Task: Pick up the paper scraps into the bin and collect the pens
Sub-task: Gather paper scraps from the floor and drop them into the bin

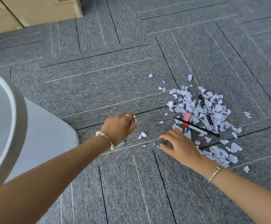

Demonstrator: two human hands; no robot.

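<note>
Grey carpet floor (115,88) spread wide, striped with thin dark and pale lines, with cardboard boxes (34,10) standing at the far left corner. The white bin (10,110) loomed at the left edge, its curved rim close to the person's left forearm. To the right lay the heap of paper scraps (196,107), pale lilac-white, torn small and crumpled, thick in the middle and thinning to stray bits toward the hands. Half buried in it were dark pens (209,121), a long black pen (196,126) lying slantwise at the near edge, a red-and-blue marker (188,125) beside it, and a small pink block (187,116). Bare carpet stretched open between the heap and the bin. The left hand (120,126), wearing a ring and pearl bracelet, was curled, pinching a little scrap (134,116) at its fingertips. The right hand (180,144), bangle at the wrist, hovered low with fingers spread and loose, just over a tiny scrap (159,145).
</note>
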